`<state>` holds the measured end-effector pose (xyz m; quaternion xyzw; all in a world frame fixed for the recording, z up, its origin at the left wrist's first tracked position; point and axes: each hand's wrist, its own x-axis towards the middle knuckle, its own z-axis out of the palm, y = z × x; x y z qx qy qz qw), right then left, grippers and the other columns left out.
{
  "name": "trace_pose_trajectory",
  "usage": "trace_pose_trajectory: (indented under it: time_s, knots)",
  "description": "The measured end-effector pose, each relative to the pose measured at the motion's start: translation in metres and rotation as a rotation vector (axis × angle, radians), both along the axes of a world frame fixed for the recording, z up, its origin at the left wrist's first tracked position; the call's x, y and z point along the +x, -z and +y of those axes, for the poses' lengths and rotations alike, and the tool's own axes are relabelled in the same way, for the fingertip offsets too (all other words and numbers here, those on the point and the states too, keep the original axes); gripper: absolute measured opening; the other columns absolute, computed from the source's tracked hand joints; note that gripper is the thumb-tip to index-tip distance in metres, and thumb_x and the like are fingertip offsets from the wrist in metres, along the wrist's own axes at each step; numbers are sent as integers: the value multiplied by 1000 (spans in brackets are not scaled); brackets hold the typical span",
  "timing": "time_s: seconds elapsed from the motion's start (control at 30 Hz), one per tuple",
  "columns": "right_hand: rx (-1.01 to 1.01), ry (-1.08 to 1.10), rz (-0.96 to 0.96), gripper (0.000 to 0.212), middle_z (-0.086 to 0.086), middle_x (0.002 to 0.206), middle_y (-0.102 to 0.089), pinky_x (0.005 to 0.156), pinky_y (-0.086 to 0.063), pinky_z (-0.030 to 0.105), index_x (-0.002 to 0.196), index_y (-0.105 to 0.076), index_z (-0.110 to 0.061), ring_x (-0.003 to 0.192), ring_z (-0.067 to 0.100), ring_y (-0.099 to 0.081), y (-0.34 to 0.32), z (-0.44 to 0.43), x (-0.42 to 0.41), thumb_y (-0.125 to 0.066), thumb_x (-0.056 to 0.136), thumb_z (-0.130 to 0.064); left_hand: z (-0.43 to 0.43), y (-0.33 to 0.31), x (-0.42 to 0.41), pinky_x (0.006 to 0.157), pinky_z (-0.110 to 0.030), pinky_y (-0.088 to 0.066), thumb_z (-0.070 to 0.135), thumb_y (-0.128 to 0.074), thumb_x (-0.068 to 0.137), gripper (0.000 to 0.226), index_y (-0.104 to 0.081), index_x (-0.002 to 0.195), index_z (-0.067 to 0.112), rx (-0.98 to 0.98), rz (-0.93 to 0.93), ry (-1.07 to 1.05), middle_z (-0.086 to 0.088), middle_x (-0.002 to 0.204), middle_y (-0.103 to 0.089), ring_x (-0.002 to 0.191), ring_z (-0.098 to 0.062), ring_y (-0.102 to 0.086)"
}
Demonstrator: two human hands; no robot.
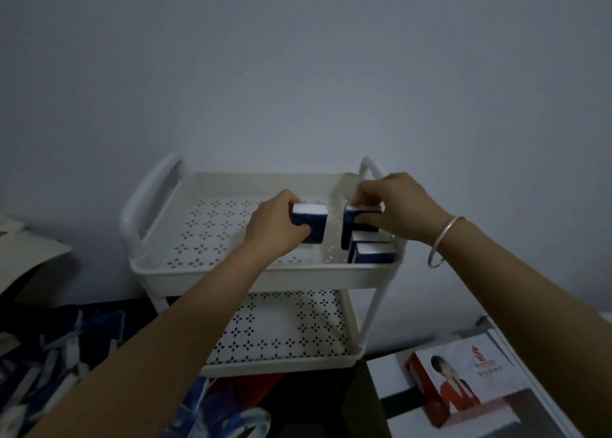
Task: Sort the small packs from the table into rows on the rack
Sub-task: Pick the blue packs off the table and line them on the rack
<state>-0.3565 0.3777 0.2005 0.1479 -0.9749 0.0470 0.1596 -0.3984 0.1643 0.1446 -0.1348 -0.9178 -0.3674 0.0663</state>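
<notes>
A white two-tier rack [198, 265] with perforated shelves stands against the wall. My left hand [276, 224] grips a small blue-and-white pack [311, 219] above the middle of the top shelf. My right hand [394, 205] holds another such pack [356, 217] at the far end of a row along the shelf's right side. Two more packs [372, 250] stand upright in that row, nearer to me. Many loose blue-and-white packs [56, 355] lie heaped on the dark table at the lower left.
The rack's lower shelf [281, 325] holds nothing visible. A red-and-white printed box [463, 381] lies on white sheets at the lower right. A beige cardboard piece [23, 255] sits at the left edge. A plain wall rises behind the rack.
</notes>
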Motion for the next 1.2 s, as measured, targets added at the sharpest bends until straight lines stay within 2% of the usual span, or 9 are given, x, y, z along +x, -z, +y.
trace_pose_trajectory:
  time_s: [0.2,0.33,0.5,0.67,0.83,0.93,1.0,1.1,1.2]
  knots:
    - [59,-52,-84,9,-11,85,-68,105,-21,26,80,-62,-28,83,13,-56,-1,6,-3,-69,81,-34,13,7,-9,77,-36,-54,24,-75,75,30,-52,95,25,-16,-78,49,0,99,-66,87,-20,-61]
    - [181,-40,-81,34,-8,73,-68,103,-12,19,77,-69,-23,75,10,-59,5,8,-6,-51,90,-48,29,3,-14,76,-35,-55,24,-77,74,31,-55,96,22,39,-124,94,-1,96,-66,87,-20,-63]
    - [26,-78,25,29,-3,71,-69,103,-26,23,84,-69,-18,70,15,-59,12,10,-8,-46,97,-31,47,4,-17,79,-49,-57,16,-76,68,30,-60,94,18,140,-243,240,-8,97,-68,87,-28,-66]
    - [-375,-92,157,17,5,85,-67,71,-34,6,109,-50,-2,78,19,-58,16,3,1,-38,97,-6,52,1,-14,83,-47,-57,-3,-66,76,30,-68,101,13,267,-343,335,-16,98,-71,92,-30,-68]
    - [-430,-46,159,26,0,88,-59,66,-35,3,112,-48,-5,78,13,-55,19,-1,1,-28,99,-15,63,-4,-6,91,-45,-55,-16,-31,81,60,-66,115,19,273,-394,393,-12,111,-69,107,-23,-63]
    - [-377,-66,207,40,-1,88,-59,69,-34,6,111,-49,-6,79,13,-55,23,0,-1,-20,96,-27,65,-1,-5,95,-43,-53,-16,-29,84,60,-63,123,13,275,-440,372,-8,115,-68,112,-20,-61]
    - [-356,-62,215,29,3,92,-63,72,-37,15,113,-50,-6,83,19,-59,25,3,-4,-29,96,-16,64,-2,-4,95,-39,-53,-15,-30,87,58,-60,128,14,312,-467,327,-6,125,-64,119,-17,-57]
    - [-350,-17,266,27,2,107,-65,80,-38,18,117,-52,-11,97,20,-60,26,3,-2,-46,91,-5,53,-6,-1,97,-40,-52,-11,-36,88,54,-58,130,15,310,-357,226,-6,130,-60,121,-17,-55]
    - [-343,-21,421,26,2,109,-64,83,-38,18,114,-57,-12,101,18,-58,15,-12,18,-50,89,-7,30,-23,14,90,-32,-54,-10,-40,86,45,-67,113,14,325,-58,129,-2,110,-70,101,-12,-65]
